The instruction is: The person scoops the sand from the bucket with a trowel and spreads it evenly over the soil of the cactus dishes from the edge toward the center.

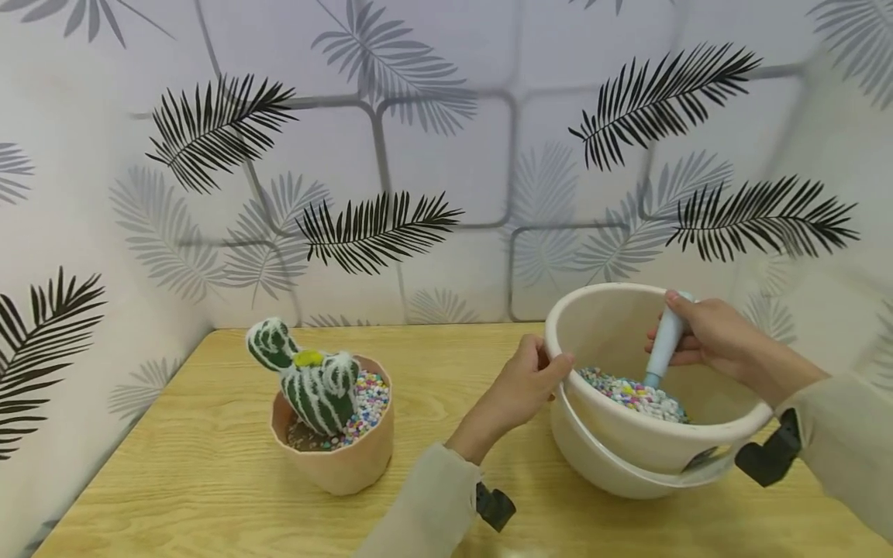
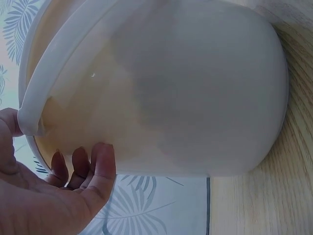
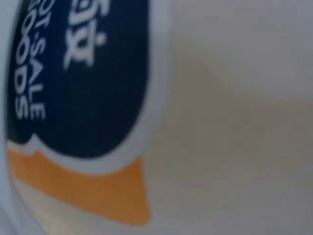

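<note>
A cream bucket [image 1: 607,453] stands on the right of the table, its white carrying handle [image 2: 54,63] hanging down along the outside. Multicoloured pebbles [image 1: 638,395] lie inside it. My left hand [image 1: 519,380] grips the bucket's left rim, fingers curled against the outer wall in the left wrist view. Inside the bucket, my right hand [image 1: 711,337] holds a tool by its light blue handle [image 1: 667,341]; the tool's lower end is buried in the pebbles, so its shape is hidden. The right wrist view holds only the bucket's wall and a dark blue and orange label [image 3: 98,117].
To the left stands a pinkish pot [image 1: 342,465] with a green and white knitted-looking cactus [image 1: 317,391], leaning left. Pebbles cover part of the pot's soil. A leaf-patterned wall covering [image 1: 446,155] rises behind the wooden table [image 1: 209,465].
</note>
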Available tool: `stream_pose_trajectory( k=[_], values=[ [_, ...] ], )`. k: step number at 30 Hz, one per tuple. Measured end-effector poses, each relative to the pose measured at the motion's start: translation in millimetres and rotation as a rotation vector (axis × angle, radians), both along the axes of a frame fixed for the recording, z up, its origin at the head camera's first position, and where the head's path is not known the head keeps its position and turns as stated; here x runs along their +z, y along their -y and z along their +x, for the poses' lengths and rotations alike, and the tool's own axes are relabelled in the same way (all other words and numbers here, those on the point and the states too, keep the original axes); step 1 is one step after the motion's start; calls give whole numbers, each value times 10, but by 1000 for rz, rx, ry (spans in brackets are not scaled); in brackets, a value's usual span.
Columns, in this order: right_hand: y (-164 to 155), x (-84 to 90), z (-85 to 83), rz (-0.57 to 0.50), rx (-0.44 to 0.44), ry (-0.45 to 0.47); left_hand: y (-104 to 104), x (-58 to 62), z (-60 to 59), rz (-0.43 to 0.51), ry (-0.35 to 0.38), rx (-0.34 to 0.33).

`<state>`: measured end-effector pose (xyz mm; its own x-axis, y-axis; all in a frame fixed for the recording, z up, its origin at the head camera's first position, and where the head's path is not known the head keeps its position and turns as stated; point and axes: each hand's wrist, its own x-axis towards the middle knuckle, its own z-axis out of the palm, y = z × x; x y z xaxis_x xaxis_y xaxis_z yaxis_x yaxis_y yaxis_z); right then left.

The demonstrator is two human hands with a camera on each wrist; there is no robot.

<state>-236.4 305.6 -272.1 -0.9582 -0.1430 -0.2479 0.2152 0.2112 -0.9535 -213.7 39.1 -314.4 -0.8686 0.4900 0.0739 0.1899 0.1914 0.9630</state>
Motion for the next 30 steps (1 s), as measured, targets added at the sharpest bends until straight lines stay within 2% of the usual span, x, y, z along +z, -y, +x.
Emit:
stream_pose_trajectory(
  k=[6, 14, 18, 25, 30],
  values=[
    [-9, 34, 18, -107, 6, 14, 11, 18, 15, 5, -17, 12],
    [-26, 50, 49, -238, 15, 25, -7, 34, 18, 2, -101, 59],
    [-21, 55, 58, -255, 13, 16, 10, 46, 15, -18, -119, 61],
    [-18, 46, 79, -261, 3, -8, 18, 7, 14, 13, -73, 75],
    [-24, 49, 101, -246, -10, -41, 20, 21, 15, -1, -75, 68]
  ],
)
